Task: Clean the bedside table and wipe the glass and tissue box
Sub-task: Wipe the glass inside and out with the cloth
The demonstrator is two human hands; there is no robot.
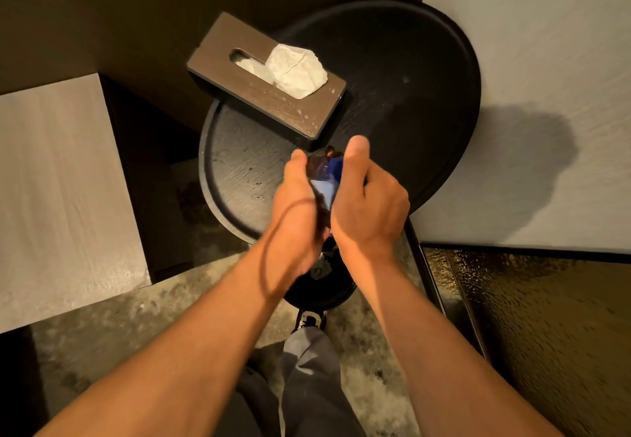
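Both hands meet over the front of the black round bedside table (239, 167). Between them is a dark amber glass (319, 161) wrapped partly in a blue cloth (329, 180). My left hand (297, 204), blurred by motion, grips the glass from the left. On the glass's right side, my right hand (370, 204) holds the cloth with its thumb pointing up. Just behind the hands, a brown wooden tissue box (239, 44) lies on the table. A white tissue (295, 71) sticks out of its slot, and small white droplets speckle its near end.
A second, larger black round tray top (426, 61) overlaps the table at the back right. A pale grey bed surface (546, 44) lies to the right and a grey block (51, 180) to the left. The table's round base (324, 286) and my shoe (309, 320) are below.
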